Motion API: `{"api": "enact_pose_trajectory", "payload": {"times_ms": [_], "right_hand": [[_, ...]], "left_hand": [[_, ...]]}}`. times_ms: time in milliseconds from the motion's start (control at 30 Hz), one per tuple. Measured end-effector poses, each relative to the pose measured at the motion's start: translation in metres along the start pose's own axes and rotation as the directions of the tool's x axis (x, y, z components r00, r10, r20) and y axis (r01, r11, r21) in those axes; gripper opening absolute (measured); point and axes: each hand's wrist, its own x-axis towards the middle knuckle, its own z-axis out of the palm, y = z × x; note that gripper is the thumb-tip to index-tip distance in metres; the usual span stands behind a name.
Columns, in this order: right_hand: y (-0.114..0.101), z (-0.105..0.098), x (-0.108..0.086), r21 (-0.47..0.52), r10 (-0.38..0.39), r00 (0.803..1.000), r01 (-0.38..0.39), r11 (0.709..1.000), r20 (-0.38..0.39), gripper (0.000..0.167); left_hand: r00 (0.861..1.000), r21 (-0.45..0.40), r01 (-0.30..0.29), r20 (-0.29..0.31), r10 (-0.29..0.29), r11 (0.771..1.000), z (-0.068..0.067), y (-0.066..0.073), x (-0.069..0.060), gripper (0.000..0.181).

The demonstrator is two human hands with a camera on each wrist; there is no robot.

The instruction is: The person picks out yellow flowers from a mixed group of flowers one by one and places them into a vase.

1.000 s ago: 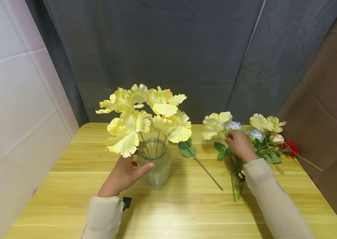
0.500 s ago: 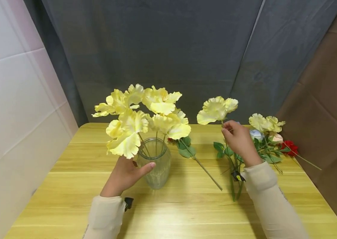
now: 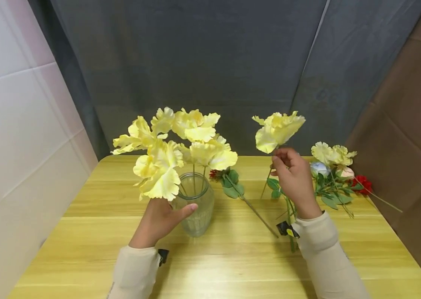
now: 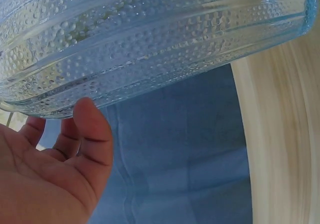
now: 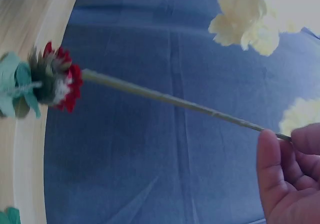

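My right hand [image 3: 295, 176] pinches the thin stem [image 5: 175, 102] of a yellow flower [image 3: 278, 131] just under its bloom. The flower is upright, its stem slanting down to the left. A clear glass vase [image 3: 197, 220] stands upright on the table, its dimpled, ribbed wall filling the top of the left wrist view. Several yellow flowers [image 3: 162, 170] stand in it. Beside the vase's left wall is my left hand [image 3: 160, 222], thumb reaching across the front. In the left wrist view its loosely bent fingers [image 4: 65, 139] end at the glass edge; firm contact cannot be told.
A red flower [image 3: 216, 175] with green leaves lies right of the vase, its stem pointing frontward. At the right lie another yellow flower [image 3: 333, 153], a blue bloom [image 3: 319, 168], a pale pink bloom [image 3: 346, 172] and a red bloom [image 3: 363, 185]. A dark curtain hangs behind the table.
My right hand has lifted the yellow flower from the pile and drawn it slightly left, turning the bloom. The left hand stays by the vase; the flowers in it have shifted slightly left.
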Motion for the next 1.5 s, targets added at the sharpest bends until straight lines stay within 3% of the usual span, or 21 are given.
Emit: {"api": "enact_pose_trajectory", "payload": {"times_ms": [267,400,500,633,833,1067,1267,1400,1500], "right_hand": [[-0.008,0.01,-0.006,0.208,-0.007,0.998,0.02,0.978,-0.063,0.018],[-0.009,0.016,-0.007,0.281,-0.047,0.99,0.083,0.956,-0.134,0.017],[-0.008,0.022,-0.008,0.366,-0.064,0.974,0.143,0.92,-0.219,0.016],[-0.011,0.03,-0.011,0.497,-0.007,0.953,0.164,0.852,-0.302,0.014],[-0.022,0.04,-0.014,0.56,0.013,0.948,0.177,0.809,-0.318,0.013],[-0.035,0.053,-0.013,0.635,-0.033,0.94,0.256,0.729,-0.341,0.009],[-0.044,0.074,-0.015,0.632,-0.047,0.962,0.214,0.745,-0.27,0.015],[-0.044,0.087,-0.018,0.625,-0.003,0.985,0.11,0.773,-0.17,0.017],[-0.043,0.093,-0.02,0.604,0.04,0.993,0.038,0.796,-0.115,0.019]], "left_hand": [[0.998,0.011,-0.057,-0.04,0.057,0.998,0.003,-0.001,0.004,0.09],[0.998,0.02,-0.052,-0.045,0.053,0.998,0.005,-0.001,0.005,0.097],[0.997,0.021,-0.054,-0.046,0.055,0.998,0.006,-0.001,0.005,0.098],[0.997,0.013,-0.066,-0.045,0.067,0.998,0.007,-0.001,0.005,0.098],[0.998,0.005,-0.051,-0.046,0.052,0.999,0.008,-0.001,0.004,0.095],[0.998,-0.001,-0.052,-0.042,0.052,0.999,0.008,0.0,0.004,0.094],[0.998,0.008,-0.051,-0.045,0.052,0.999,0.008,0.0,0.004,0.092],[0.998,0.005,-0.047,-0.042,0.047,0.999,0.008,0.0,0.004,0.091],[0.998,0.003,-0.043,-0.042,0.043,0.999,0.009,0.0,0.004,0.091]]}}
